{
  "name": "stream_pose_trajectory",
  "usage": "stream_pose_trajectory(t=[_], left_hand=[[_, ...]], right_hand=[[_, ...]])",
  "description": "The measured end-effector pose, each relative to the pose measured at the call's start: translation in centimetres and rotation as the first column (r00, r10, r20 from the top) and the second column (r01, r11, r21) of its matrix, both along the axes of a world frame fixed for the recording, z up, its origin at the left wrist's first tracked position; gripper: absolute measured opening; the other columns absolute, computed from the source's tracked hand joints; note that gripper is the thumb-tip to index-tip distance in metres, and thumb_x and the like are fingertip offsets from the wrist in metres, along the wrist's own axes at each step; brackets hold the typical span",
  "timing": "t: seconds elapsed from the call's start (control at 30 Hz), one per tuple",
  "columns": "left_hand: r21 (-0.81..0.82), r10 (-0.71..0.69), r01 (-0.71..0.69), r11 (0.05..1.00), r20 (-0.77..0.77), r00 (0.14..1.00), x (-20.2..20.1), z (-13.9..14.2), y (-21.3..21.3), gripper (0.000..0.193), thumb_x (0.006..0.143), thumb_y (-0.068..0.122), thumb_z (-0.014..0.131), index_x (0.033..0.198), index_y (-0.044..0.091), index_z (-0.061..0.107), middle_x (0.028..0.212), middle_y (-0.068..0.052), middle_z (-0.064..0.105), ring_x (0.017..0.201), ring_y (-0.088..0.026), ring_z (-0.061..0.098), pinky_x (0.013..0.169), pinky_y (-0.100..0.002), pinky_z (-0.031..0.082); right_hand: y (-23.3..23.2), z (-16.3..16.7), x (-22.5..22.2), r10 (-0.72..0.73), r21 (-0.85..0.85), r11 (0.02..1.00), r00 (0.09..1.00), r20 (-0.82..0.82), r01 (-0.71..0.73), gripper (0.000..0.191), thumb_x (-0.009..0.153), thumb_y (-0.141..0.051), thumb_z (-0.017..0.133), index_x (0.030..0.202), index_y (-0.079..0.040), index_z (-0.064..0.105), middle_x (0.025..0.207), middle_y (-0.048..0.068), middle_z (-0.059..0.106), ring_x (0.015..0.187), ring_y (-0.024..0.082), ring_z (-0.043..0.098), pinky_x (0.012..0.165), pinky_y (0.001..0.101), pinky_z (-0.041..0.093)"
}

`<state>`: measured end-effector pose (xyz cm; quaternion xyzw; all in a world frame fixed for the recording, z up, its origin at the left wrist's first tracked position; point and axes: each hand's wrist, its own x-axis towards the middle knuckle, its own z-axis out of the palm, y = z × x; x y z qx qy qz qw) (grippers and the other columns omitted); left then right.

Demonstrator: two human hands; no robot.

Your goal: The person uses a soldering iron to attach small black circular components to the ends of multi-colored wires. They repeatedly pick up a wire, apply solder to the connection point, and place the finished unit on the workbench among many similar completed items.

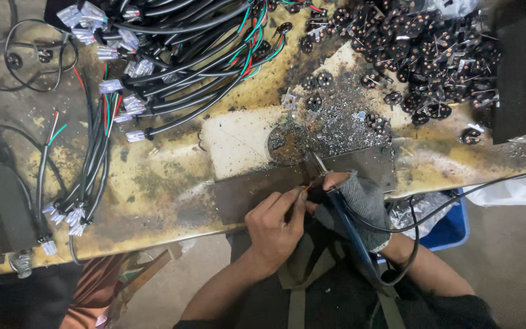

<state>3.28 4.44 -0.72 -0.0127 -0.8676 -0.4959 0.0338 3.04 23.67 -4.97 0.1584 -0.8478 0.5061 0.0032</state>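
Pinching thin red wire [305, 188], bare left hand [275, 225]; gloved right hand [357, 204], grip closed on blue-handled soldering iron [336, 198]

We count two hands: the left hand [277, 226] bare, the right hand [355, 204] in a grey glove. One blue bin [452, 228] sits under the bench [171, 183]. The black cables [178, 55] and round black plugs [421, 55] lie piled, too many to count.

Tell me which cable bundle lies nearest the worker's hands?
The smaller bundle running down the bench's left side, clear plugs at its lower end; the big pile lies farther off, at the top.
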Motion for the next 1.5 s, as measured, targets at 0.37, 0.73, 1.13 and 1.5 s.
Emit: stream_pose_trajectory(t=[0.37,0.73,1.13,1.5], left_hand=[[-0.014,-0.312,0.337,0.941,0.344,0.886,-3.1,1.3,-3.2,0.012,0.09,0.017,0.07,0.09,0.005,0.067,0.086,-0.012,0.063,0.067,-0.032,0.066,0.059,-0.043,0.049],[-0.148,-0.221,0.27,0.951,0.283,0.933,-2.7,1.4,-2.0,0.012,0.085,0.018,0.072,0.093,0.009,0.068,0.086,-0.011,0.062,0.077,-0.038,0.066,0.065,-0.049,0.05],[-0.126,-0.063,0.096,0.987,0.239,0.969,-1.9,0.4,-0.7,0.019,0.079,0.024,0.077,0.074,0.009,0.066,0.077,-0.008,0.06,0.066,-0.033,0.065,0.058,-0.045,0.05],[-0.088,-0.07,0.088,0.992,0.189,0.98,-1.6,0.2,-0.9,0.018,0.08,0.022,0.078,0.076,0.009,0.065,0.079,-0.008,0.06,0.066,-0.032,0.065,0.058,-0.044,0.05]], right_hand=[[1.1,0.8,-1.0,0.23,-0.347,0.933,0.904,0.36,-0.1,0.032,0.088,-0.017,0.078,0.112,-0.008,0.059,0.096,0.005,0.069,0.083,0.015,0.069,0.074,0.0293,0.057],[0.7,0.6,-0.5,-0.033,-0.029,0.999,0.992,-0.121,0.03,0.048,0.084,-0.017,0.082,0.117,0.003,0.053,0.097,0.013,0.064,0.079,0.018,0.066,0.068,0.0259,0.053],[4.4,-4.1,4.3,0.004,-0.252,0.882,0.528,0.849,0.399,0.016,0.086,-0.011,0.073,0.078,0.001,0.067,0.062,0.012,0.065,0.056,0.022,0.065,0.053,0.032,0.05],[6.4,-7.5,4.4,0.261,-0.371,0.807,0.285,0.922,0.46,0.015,0.086,-0.009,0.067,0.08,0.004,0.072,0.065,0.014,0.072,0.054,0.021,0.066,0.049,0.0309,0.051]])
